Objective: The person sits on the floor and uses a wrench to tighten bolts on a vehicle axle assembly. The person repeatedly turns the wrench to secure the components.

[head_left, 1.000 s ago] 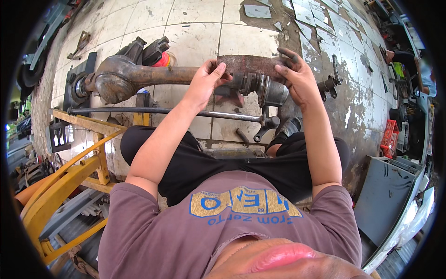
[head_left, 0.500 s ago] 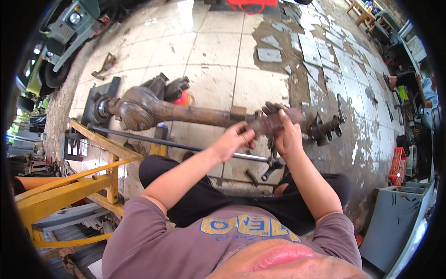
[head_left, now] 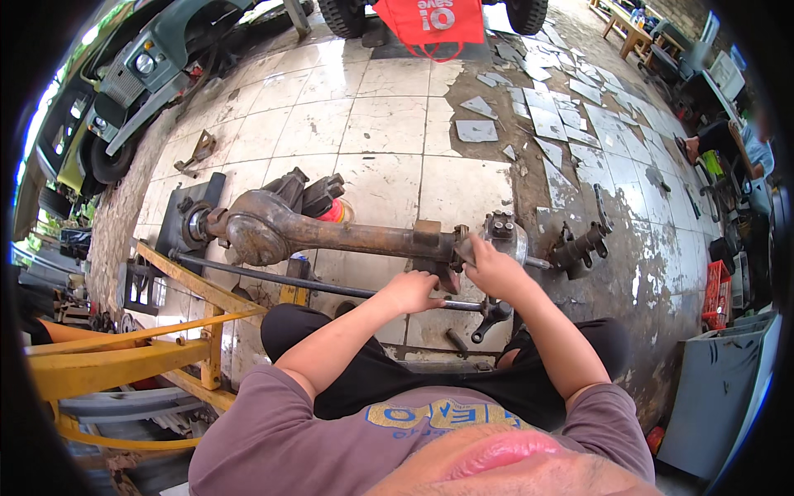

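Note:
A rusty brown vehicle axle housing (head_left: 356, 238) lies across the floor in front of me, its round differential bulge (head_left: 252, 227) toward the left. Under the right part of its tube, my left hand (head_left: 412, 292) is closed on a worn reddish-brown sheet (head_left: 447, 279), which may be sandpaper or cloth. At the flange, my right hand (head_left: 494, 271) has its fingers curled in; what they grip is hidden. Just beyond that hand is a hub with a bolted block (head_left: 499, 223). Below runs a long metal rod (head_left: 331, 287), ending in a joint (head_left: 494, 312) near my right knee.
A yellow metal frame (head_left: 124, 360) stands at my left. Right of the axle lies a dark cylindrical part (head_left: 579, 250). Broken tiles (head_left: 477, 131) cover the floor ahead. A red bag (head_left: 434, 25) is at the far side, a grey cabinet (head_left: 715, 397) at right; a person (head_left: 748, 157) sits beyond.
Both hands have come down from above the axle to its right end, taking the reddish-brown sheet below the tube. My view has tilted up, showing more of the bag and tyres.

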Tool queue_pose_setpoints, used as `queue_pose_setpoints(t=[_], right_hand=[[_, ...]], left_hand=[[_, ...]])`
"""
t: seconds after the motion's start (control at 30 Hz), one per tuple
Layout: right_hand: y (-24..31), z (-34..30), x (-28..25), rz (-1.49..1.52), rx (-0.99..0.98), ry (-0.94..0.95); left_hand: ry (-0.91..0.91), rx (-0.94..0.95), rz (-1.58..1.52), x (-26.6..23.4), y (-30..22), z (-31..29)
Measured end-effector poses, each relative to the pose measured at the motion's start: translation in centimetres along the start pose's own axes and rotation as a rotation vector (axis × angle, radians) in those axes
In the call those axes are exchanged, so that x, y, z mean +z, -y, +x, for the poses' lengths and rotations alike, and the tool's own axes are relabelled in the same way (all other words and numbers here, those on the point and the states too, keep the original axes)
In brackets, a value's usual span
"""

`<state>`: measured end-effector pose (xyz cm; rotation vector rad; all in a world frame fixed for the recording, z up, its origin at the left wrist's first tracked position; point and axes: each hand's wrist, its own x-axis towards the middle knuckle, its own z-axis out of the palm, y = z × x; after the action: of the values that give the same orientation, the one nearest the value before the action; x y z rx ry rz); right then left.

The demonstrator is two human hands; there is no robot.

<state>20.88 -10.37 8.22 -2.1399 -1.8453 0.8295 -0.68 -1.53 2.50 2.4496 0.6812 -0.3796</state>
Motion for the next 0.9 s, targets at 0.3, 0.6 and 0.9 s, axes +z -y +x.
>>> queue_pose_setpoints(t=[0.3,0.6,0.9], right_hand=[[1.9,-0.5,3.4,-0.422,-0.097,0.446],[1.0,-1.2,4.6,-0.478,-0.193,0.457],[0.9,-1.4,6.2,-0.513,-0.25,0.387]], left_hand=[[0.329,-0.098,0.157,-0.1,-0.7,0.5],[0.41,-0.084,0.204,0.2,-0.6,0.7],[0.376,-0.083,0.191,0.5,-0.8,0.7]])
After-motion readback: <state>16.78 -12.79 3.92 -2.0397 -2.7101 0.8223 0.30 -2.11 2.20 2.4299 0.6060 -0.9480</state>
